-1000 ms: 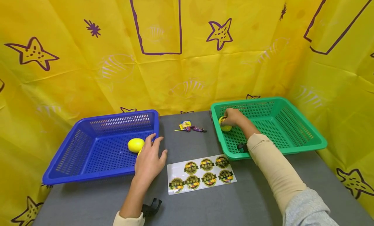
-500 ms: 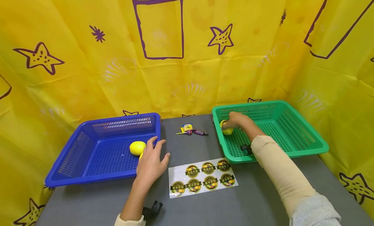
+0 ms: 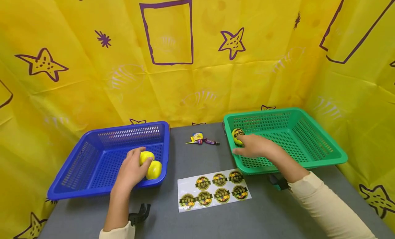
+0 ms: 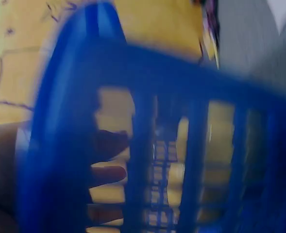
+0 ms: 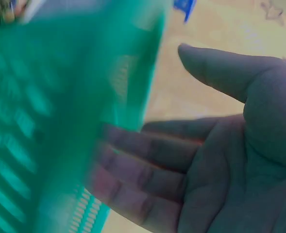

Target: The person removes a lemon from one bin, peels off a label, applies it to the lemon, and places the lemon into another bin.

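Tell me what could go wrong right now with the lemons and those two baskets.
The left hand reaches into the blue basket with its fingers on one lemon, and a second lemon lies against it near the front wall; lifting one may set the other rolling. The right hand hangs open over the green basket wall, beside the stickered lemon; a brush could nudge it or shift the light basket toward the sticker sheet.
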Action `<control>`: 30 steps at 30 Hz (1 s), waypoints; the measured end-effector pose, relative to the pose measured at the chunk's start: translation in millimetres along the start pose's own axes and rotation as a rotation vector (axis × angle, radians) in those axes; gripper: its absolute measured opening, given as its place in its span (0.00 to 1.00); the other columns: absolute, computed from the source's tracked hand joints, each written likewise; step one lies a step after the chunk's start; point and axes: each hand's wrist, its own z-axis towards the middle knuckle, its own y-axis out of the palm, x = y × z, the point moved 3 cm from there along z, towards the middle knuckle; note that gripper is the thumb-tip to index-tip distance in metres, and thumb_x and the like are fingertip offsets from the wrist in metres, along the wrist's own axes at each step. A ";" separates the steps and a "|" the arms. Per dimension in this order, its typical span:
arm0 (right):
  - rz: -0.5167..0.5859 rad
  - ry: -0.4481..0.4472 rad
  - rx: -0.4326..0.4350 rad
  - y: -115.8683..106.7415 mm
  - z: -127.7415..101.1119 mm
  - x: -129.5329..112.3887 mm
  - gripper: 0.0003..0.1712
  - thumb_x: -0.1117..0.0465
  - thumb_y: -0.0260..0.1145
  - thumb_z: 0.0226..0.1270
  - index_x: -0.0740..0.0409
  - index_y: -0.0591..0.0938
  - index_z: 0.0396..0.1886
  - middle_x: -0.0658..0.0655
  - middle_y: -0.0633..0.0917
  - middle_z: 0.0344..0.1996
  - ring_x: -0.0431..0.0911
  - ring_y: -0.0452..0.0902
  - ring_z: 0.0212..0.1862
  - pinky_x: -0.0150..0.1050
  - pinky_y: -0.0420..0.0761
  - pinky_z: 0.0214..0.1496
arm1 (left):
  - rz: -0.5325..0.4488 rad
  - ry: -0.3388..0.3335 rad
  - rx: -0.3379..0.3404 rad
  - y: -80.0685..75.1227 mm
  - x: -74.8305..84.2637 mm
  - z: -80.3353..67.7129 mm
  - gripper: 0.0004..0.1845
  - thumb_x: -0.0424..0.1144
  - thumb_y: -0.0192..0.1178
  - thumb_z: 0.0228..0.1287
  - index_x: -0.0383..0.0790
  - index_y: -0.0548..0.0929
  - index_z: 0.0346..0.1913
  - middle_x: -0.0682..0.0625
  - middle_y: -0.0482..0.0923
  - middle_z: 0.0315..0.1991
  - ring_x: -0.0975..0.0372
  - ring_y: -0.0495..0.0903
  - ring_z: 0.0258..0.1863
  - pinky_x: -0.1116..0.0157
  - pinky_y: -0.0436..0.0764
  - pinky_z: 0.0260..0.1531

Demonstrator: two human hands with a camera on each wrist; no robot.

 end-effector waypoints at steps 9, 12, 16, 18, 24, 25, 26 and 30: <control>0.047 0.011 0.171 49.0 -23.0 -15.0 0.55 0.46 0.68 0.68 0.67 0.48 0.79 0.68 0.83 0.53 0.60 0.82 0.49 0.52 0.80 0.39 | 0.075 0.000 -0.246 -4.9 -30.1 27.2 0.33 0.46 0.59 0.71 0.31 0.64 0.72 0.23 0.63 0.64 0.34 0.67 0.59 0.33 0.68 0.54; 0.040 0.021 0.235 60.7 -22.9 -13.3 0.57 0.47 0.70 0.67 0.67 0.46 0.80 0.66 0.85 0.46 0.59 0.83 0.44 0.47 0.77 0.29 | 0.100 0.016 -0.267 -1.7 -30.3 31.8 0.33 0.38 0.60 0.70 0.34 0.62 0.74 0.23 0.62 0.64 0.33 0.67 0.60 0.33 0.68 0.55; 0.020 0.028 0.312 69.9 -21.8 -11.2 0.55 0.49 0.71 0.66 0.65 0.48 0.80 0.66 0.86 0.45 0.55 0.83 0.35 0.42 0.71 0.21 | 0.175 0.005 -0.282 3.8 -30.2 33.7 0.41 0.26 0.60 0.59 0.39 0.61 0.76 0.21 0.57 0.67 0.28 0.67 0.59 0.33 0.71 0.51; 0.007 0.026 0.344 71.0 -20.8 -11.1 0.54 0.50 0.71 0.66 0.64 0.50 0.80 0.62 0.86 0.37 0.51 0.80 0.28 0.41 0.68 0.20 | 0.225 0.002 -0.253 4.1 -30.2 34.3 0.41 0.25 0.62 0.55 0.40 0.63 0.74 0.22 0.58 0.66 0.28 0.71 0.53 0.34 0.74 0.46; 0.011 0.014 0.379 71.0 -19.6 -10.8 0.54 0.50 0.71 0.66 0.62 0.51 0.80 0.49 0.70 0.13 0.43 0.66 0.16 0.39 0.62 0.17 | 0.312 0.124 -0.128 1.1 -24.4 39.1 0.22 0.30 0.66 0.53 0.36 0.71 0.52 0.34 0.72 0.49 0.42 0.76 0.33 0.44 0.76 0.31; 0.014 0.016 0.382 71.0 -20.0 -10.6 0.54 0.50 0.71 0.65 0.62 0.51 0.80 0.49 0.69 0.12 0.44 0.65 0.16 0.39 0.62 0.17 | 0.323 0.160 -0.131 2.0 -22.7 39.6 0.22 0.28 0.66 0.53 0.35 0.73 0.52 0.35 0.73 0.47 0.43 0.76 0.32 0.44 0.76 0.30; 0.018 0.019 0.384 71.2 -20.4 -10.4 0.54 0.50 0.72 0.65 0.62 0.52 0.80 0.49 0.69 0.12 0.44 0.65 0.16 0.39 0.61 0.17 | 0.335 0.193 -0.141 3.6 -20.8 39.5 0.22 0.27 0.65 0.53 0.36 0.75 0.53 0.36 0.73 0.46 0.43 0.76 0.33 0.44 0.77 0.31; 0.026 0.030 0.384 72.7 -22.2 -10.3 0.54 0.50 0.72 0.65 0.61 0.52 0.80 0.49 0.69 0.13 0.44 0.66 0.17 0.40 0.62 0.17 | 0.396 0.235 -0.209 9.2 -16.5 36.6 0.27 0.24 0.62 0.57 0.41 0.80 0.61 0.34 0.73 0.47 0.42 0.77 0.35 0.43 0.79 0.34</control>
